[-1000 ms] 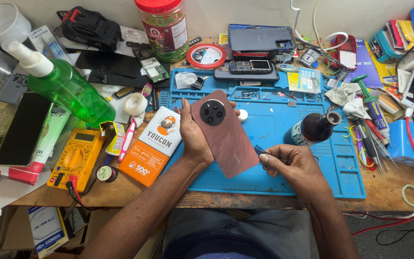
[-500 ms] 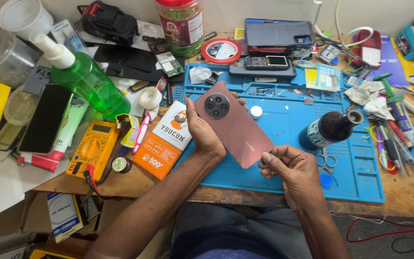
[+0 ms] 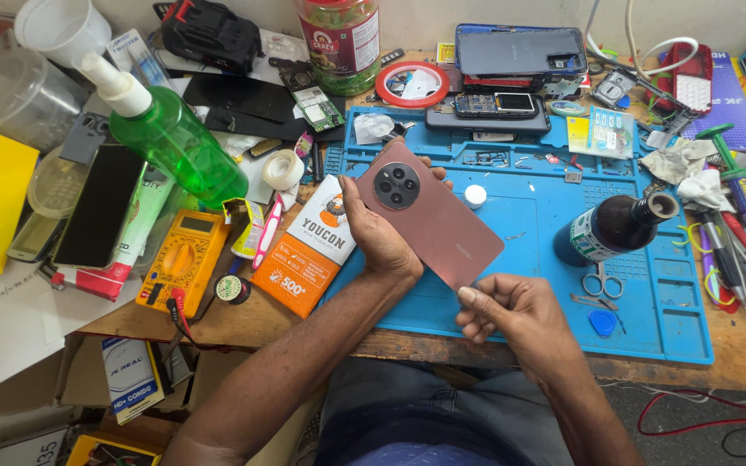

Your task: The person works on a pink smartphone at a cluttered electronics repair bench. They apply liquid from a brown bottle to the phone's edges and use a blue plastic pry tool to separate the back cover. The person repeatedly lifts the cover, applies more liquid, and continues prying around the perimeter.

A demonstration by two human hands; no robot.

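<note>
A rose-brown phone (image 3: 429,216) with a round black camera ring is held back side up over the blue work mat (image 3: 649,293). My left hand (image 3: 379,240) grips its left edge, with fingertips curling over the top near the camera. At the phone's lower right corner my right hand (image 3: 511,312) has its fingers pinched together; whether a small tool sits between them is hard to tell.
A brown bottle (image 3: 610,229) lies on the mat at right, with small scissors (image 3: 596,283) and a blue pick (image 3: 602,322) below it. At left are an orange box (image 3: 308,250), a yellow multimeter (image 3: 185,259) and a green spray bottle (image 3: 170,134). Phones and parts crowd the back.
The view has shifted, so everything sits further right in the picture. The phone has tilted slightly and my right hand stays at its lower corner.
</note>
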